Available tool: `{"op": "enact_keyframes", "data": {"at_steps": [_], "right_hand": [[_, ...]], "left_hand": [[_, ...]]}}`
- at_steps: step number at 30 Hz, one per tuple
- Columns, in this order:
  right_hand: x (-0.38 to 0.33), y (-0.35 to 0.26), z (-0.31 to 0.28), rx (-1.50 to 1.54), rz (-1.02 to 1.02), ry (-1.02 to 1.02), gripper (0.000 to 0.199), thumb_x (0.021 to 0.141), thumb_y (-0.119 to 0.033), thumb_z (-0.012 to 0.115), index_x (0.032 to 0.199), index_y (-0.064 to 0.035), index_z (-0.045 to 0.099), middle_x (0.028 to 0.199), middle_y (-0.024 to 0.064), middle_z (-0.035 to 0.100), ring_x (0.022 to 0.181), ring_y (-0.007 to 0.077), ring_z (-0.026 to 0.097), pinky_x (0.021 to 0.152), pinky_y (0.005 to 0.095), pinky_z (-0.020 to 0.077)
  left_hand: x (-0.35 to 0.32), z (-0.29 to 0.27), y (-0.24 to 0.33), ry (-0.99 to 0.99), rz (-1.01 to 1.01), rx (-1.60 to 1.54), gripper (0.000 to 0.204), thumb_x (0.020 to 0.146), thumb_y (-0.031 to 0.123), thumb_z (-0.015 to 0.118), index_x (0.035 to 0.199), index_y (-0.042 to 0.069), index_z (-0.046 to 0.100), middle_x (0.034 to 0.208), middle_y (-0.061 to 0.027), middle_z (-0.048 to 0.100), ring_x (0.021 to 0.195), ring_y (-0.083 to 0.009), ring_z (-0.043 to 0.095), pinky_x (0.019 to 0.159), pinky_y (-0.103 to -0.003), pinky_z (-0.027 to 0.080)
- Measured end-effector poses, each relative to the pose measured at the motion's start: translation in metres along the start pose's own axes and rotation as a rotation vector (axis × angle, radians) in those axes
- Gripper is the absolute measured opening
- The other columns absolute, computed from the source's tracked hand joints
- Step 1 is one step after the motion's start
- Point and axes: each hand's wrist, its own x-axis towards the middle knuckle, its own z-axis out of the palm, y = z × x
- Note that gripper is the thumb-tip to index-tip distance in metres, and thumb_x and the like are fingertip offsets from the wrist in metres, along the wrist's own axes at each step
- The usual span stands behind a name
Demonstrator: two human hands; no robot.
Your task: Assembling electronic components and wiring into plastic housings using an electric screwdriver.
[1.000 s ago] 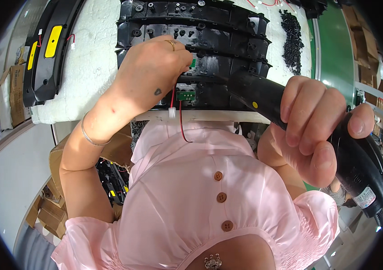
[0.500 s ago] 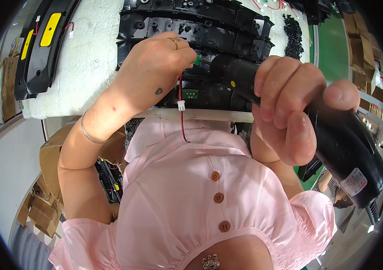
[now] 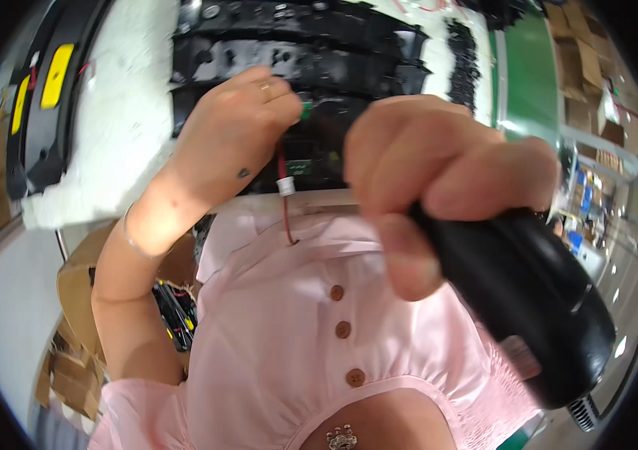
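My left hand [image 3: 240,124] is closed, its fingertips at the edge of a small green circuit board [image 3: 306,110] on one of the black plastic housings [image 3: 341,64]. A red and black wire with a white connector [image 3: 285,186] hangs below the fingers, toward my lap. Just above the housing's near edge lies another green circuit board [image 3: 298,166]. Wrapped in my right hand [image 3: 439,161] is a black electric screwdriver [image 3: 514,277], its front end pointing toward the board under my left fingers. Its tip is blurred and dark, so I cannot tell whether it touches a screw.
The housings lie in rows on white foam [image 3: 139,112]. Two long black casings with yellow labels [image 3: 56,75] stand at the left. A heap of small black parts [image 3: 463,67] lies right of the housings. Cardboard boxes [image 3: 75,379] sit at the lower left, beside a green surface [image 3: 529,82] far right.
The whole view has shifted a little. My right hand and the screwdriver have moved left and look larger, the tool's body tilting more steeply. My left hand stays at the circuit board.
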Motion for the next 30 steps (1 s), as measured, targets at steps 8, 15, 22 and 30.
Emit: {"op": "enact_keyframes", "data": {"at_steps": [8,15,22,30], "right_hand": [[0.003,0.0,0.01,0.075,-0.005,0.251,0.015,0.072,-0.005,0.066,0.065,-0.0021,0.054,0.06,0.0045,0.057,0.047,0.0156,0.054,0.043,0.0258,0.0415],[-0.027,-0.039,-0.073,-0.112,-0.132,0.478,0.036,0.077,-0.001,0.051,0.111,-0.0087,0.045,0.064,0.0044,0.046,0.052,0.016,0.044,0.058,0.0341,0.0415],[-0.074,-0.036,-0.151,-0.439,-0.065,0.918,0.03,0.073,0.003,0.057,0.1,0.0052,0.045,0.061,0.0087,0.052,0.047,0.0163,0.049,0.049,0.0296,0.0452],[-0.08,-0.029,-0.157,-0.415,-0.102,0.979,0.028,0.072,0.003,0.057,0.098,0.0043,0.045,0.062,0.0098,0.052,0.045,0.0157,0.047,0.049,0.0284,0.0447]], "left_hand": [[-0.008,0.004,0.002,-0.006,-0.177,-0.114,0.013,0.069,-0.002,0.064,0.081,0.002,0.06,0.078,-0.0088,0.06,0.077,-0.0274,0.058,0.066,-0.035,0.048],[0.007,-0.002,0.011,-0.024,-0.081,0.064,0.013,0.07,-0.004,0.068,0.08,0.0,0.062,0.084,-0.0095,0.064,0.077,-0.0259,0.06,0.065,-0.033,0.05],[0.015,-0.016,0.016,-0.129,-0.075,0.083,0.018,0.07,-0.007,0.066,0.087,-0.001,0.063,0.091,-0.0106,0.065,0.08,-0.0266,0.06,0.067,-0.033,0.05],[0.035,-0.023,0.021,-0.105,-0.038,0.094,0.018,0.071,-0.007,0.067,0.087,-0.001,0.064,0.092,-0.011,0.065,0.079,-0.0259,0.06,0.068,-0.032,0.049]]}}
